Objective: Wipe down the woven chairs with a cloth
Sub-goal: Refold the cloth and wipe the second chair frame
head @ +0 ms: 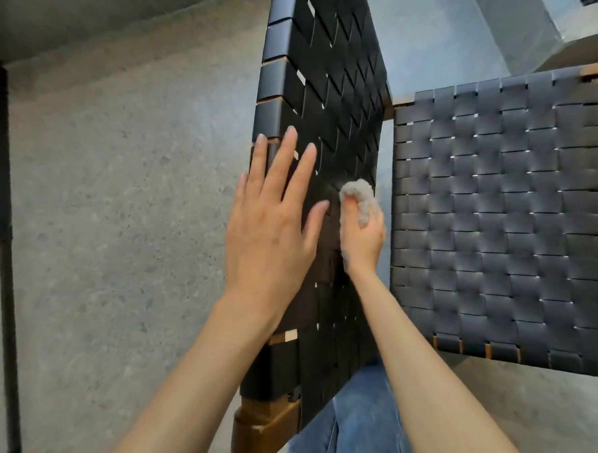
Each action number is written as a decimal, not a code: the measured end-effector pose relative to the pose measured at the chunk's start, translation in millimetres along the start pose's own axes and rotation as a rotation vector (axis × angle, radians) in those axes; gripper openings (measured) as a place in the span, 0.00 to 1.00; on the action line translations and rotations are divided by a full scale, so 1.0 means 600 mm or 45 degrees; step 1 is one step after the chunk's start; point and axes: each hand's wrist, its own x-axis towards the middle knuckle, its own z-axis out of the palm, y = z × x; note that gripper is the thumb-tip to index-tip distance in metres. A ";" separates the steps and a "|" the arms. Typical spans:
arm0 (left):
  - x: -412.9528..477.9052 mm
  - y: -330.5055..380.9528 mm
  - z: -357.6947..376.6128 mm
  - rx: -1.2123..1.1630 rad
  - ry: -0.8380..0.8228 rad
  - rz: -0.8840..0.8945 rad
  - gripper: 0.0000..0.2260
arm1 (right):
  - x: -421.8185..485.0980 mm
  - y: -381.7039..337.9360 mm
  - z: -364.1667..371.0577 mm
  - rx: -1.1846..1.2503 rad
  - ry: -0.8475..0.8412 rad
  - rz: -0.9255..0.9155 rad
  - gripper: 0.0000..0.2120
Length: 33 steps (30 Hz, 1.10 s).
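A chair of black woven straps on a brown wooden frame fills the middle and right. Its woven backrest (334,101) rises in the centre and its woven seat (503,214) spreads to the right. My left hand (274,218) lies flat with straight fingers on the backrest's left edge. My right hand (362,242) grips a small fluffy beige cloth (358,198) and presses it against the backrest, just right of my left hand.
Grey speckled stone floor (119,218) lies to the left of the chair. A dark vertical post (5,247) stands at the far left edge. My blue jeans (357,427) show below the backrest. A pale ledge (580,36) sits at the top right.
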 end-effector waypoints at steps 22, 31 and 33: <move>-0.003 0.005 0.000 0.062 -0.020 -0.008 0.24 | -0.096 -0.120 -0.036 0.419 -0.217 -0.215 0.11; -0.004 0.006 0.002 0.019 0.002 -0.088 0.31 | 0.037 -0.023 -0.001 0.050 0.063 0.091 0.17; -0.002 0.005 0.003 0.031 0.008 -0.084 0.31 | 0.053 0.038 -0.017 -0.051 0.072 0.256 0.17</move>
